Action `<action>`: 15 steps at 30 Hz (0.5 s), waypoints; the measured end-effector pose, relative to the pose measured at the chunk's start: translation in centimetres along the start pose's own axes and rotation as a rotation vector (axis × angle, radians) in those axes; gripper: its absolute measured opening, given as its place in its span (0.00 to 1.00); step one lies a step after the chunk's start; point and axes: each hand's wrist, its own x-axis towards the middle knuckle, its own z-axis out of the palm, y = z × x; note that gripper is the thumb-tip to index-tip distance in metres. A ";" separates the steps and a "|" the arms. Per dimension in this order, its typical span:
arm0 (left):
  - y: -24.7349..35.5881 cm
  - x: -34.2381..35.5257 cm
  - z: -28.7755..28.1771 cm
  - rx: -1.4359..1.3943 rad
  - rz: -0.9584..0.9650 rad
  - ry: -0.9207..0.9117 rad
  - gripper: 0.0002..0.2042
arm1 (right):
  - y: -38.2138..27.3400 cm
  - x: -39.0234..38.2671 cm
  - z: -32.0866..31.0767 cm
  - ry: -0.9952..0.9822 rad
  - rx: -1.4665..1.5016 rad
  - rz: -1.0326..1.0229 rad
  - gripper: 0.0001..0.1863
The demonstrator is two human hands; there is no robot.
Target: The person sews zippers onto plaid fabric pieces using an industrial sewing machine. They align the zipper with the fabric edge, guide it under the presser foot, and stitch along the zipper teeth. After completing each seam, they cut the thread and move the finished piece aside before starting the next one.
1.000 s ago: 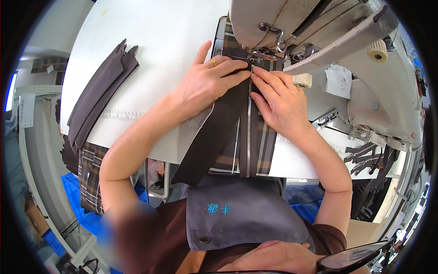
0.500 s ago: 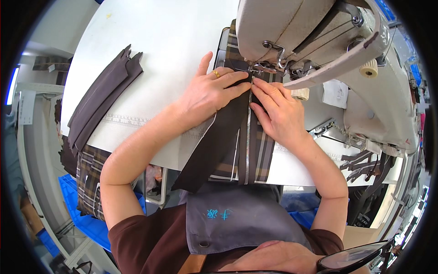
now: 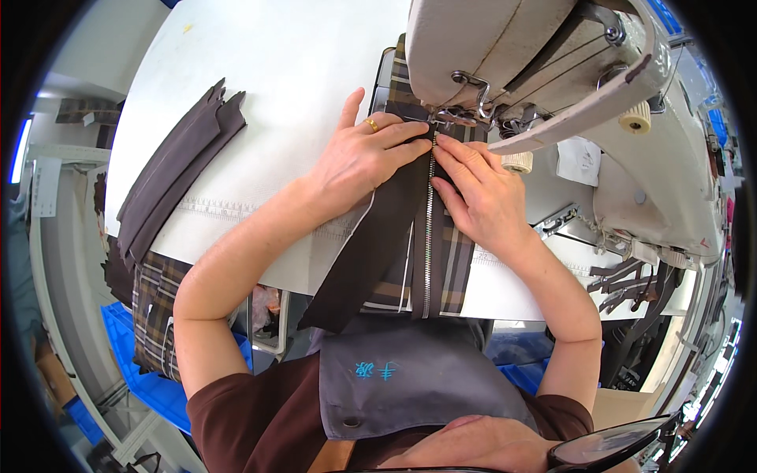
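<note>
A long zipper (image 3: 428, 252) with metal teeth lies lengthwise on plaid fabric (image 3: 457, 264) below the needle area of a sewing machine (image 3: 505, 55). Beside it, a plain dark brown fabric strip (image 3: 367, 244) slants down to the left. My left hand (image 3: 369, 154) rests on that strip, fingers stretched toward the presser foot (image 3: 443, 122) and thumb spread away. From the other side my right hand (image 3: 482, 189) lies over the zipper's right edge and the plaid fabric, fingers extended, with its fingertips close to the left ones. The stitching point is partly hidden by the machine head.
Several dark fabric pieces (image 3: 181, 162) are stacked on the white table (image 3: 276, 94) at left. More plaid fabric (image 3: 158, 307) hangs over its edge above a blue bin (image 3: 142, 374). Several zippers (image 3: 631, 284) lie at right. A curved machine guard (image 3: 583, 118) extends above my right hand.
</note>
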 end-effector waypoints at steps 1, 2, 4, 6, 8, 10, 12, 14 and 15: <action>0.0 0.0 -0.1 0.006 0.002 -0.011 0.17 | 0.0 0.0 0.0 -0.004 0.002 0.004 0.18; 0.0 0.0 -0.2 0.013 0.004 -0.022 0.18 | 0.0 0.0 0.0 -0.009 0.004 0.007 0.18; 0.1 0.1 -0.3 0.012 0.003 -0.030 0.18 | 0.1 -0.1 -0.1 -0.012 0.006 0.009 0.19; 0.2 0.2 -0.5 -0.002 -0.004 -0.027 0.19 | 0.1 0.0 0.0 -0.008 0.010 0.006 0.19; 0.2 0.1 -0.5 -0.005 -0.002 -0.027 0.19 | 0.0 0.0 -0.2 -0.034 -0.003 0.022 0.20; 0.2 0.1 -0.4 0.000 0.004 -0.018 0.19 | -0.1 -0.1 -0.2 -0.035 -0.015 0.024 0.21; 0.0 0.0 -0.2 0.013 0.009 0.003 0.20 | -0.1 -0.2 0.0 -0.013 -0.026 0.008 0.22; 0.0 -0.1 -0.2 0.026 0.018 0.001 0.20 | -0.2 -0.2 0.0 -0.025 -0.030 0.019 0.22; 0.0 -0.1 -0.2 0.031 0.024 -0.001 0.20 | -0.2 -0.3 0.0 -0.030 -0.032 0.026 0.22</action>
